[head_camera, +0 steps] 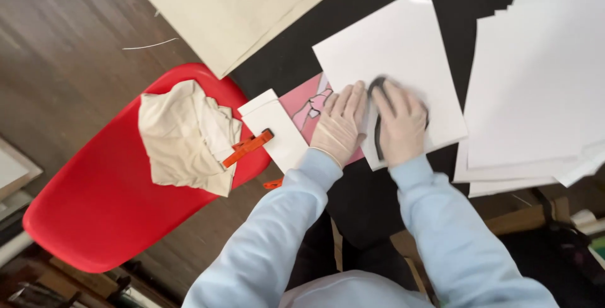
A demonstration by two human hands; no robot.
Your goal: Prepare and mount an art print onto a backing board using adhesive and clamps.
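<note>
My left hand (340,122) lies flat, fingers released; my right hand (400,122) presses a dark pad (378,84) onto white sheet (391,50), black table (283,62), wood floor (63,62).

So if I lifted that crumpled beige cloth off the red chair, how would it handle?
The crumpled beige cloth would probably hang limp: it lies in soft folds on the red plastic chair. It looks light for its bulk. Its lower right corner sits by the orange clip, which might catch or shift.
</note>
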